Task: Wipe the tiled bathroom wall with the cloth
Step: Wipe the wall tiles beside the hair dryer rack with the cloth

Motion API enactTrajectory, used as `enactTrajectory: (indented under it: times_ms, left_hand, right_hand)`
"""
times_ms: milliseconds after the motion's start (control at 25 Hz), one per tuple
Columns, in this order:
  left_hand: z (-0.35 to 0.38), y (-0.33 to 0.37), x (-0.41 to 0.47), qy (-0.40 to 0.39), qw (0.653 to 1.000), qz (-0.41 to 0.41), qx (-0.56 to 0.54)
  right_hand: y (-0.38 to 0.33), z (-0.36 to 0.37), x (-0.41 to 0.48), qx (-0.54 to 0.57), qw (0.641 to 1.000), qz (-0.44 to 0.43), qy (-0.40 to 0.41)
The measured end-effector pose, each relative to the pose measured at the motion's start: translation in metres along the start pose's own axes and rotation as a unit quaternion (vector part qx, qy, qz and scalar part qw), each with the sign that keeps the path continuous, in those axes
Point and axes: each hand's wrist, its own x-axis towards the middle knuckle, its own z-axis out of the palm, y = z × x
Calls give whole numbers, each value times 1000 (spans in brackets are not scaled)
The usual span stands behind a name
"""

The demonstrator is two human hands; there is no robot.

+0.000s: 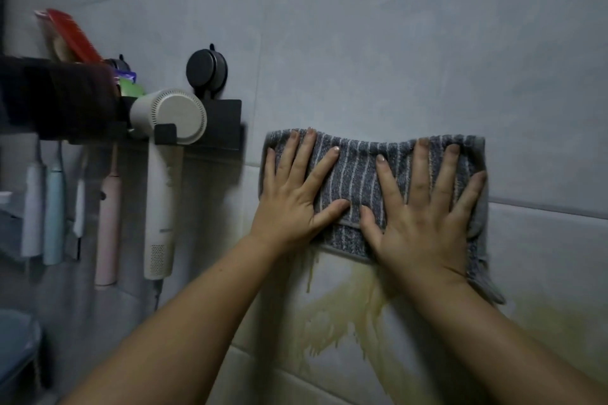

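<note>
Head view: grey striped cloth (357, 174) folded flat on tiled wall (394, 59); left hand (296, 197) and right hand (424, 217) press it, fingers splayed straight; yellowish streaks (335, 316) at 6 o'clock.

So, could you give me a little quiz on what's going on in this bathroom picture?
1. True or false: the left hand and the right hand both press flat, fingers spread, on the striped cloth against the tiled wall.
2. Where is the yellowish stain relative to the cloth? A) above it B) below it C) left of it
3. Which white appliance hangs in the black holder left of the cloth?
Key: 1 true; 2 B; 3 the hair dryer.
</note>
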Motion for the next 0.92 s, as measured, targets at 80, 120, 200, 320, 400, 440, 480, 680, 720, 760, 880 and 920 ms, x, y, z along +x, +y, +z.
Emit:
enactTrajectory:
  times_ms: [80, 120, 200, 320, 400, 440, 480, 680, 720, 760, 880, 920]
  left_hand:
    - [0, -24, -4, 0, 1000, -8, -10]
    - [1, -33, -7, 3, 1000, -12, -13]
    - [5, -45, -21, 9, 999, -30, -16]
    - [13, -49, -57, 1, 998, -61, -31]
    - [17, -45, -82, -11, 998, -56, -25]
    - [17, -46, -89, -18, 999, -45, -24]
    - [17, -51, -90, -20, 999, -32, -27]
    - [12, -101, -70, -14, 998, -31, -54]
    - [12, -107, -74, -12, 998, -40, -43]
    - [13, -109, -80, -13, 998, -52, -36]
    - [21, -109, -110, -17, 998, -57, -31]
    - [24, -108, -122, -19, 998, -50, -27]
  right_hand:
    - [-23, 6, 6, -2, 1000, -4, 2]
    - [-33, 9, 8, 0, 1000, -9, 3]
    - [-49, 15, 5, 5, 1000, -27, 4]
    - [-65, 21, -21, 6, 998, -59, -5]
    - [-71, 22, -45, -2, 997, -73, -10]
    - [-74, 22, -54, -9, 997, -75, -11]
    - [-77, 22, -56, -13, 997, -72, -13]
    - [-115, 26, -11, -3, 998, -55, -30]
    - [-121, 27, -10, 2, 998, -60, -33]
    - [-127, 29, -14, 7, 997, -69, -35]
    - [-136, 32, -44, 14, 993, -110, -42]
    - [-138, 33, -55, 17, 992, -120, -40]
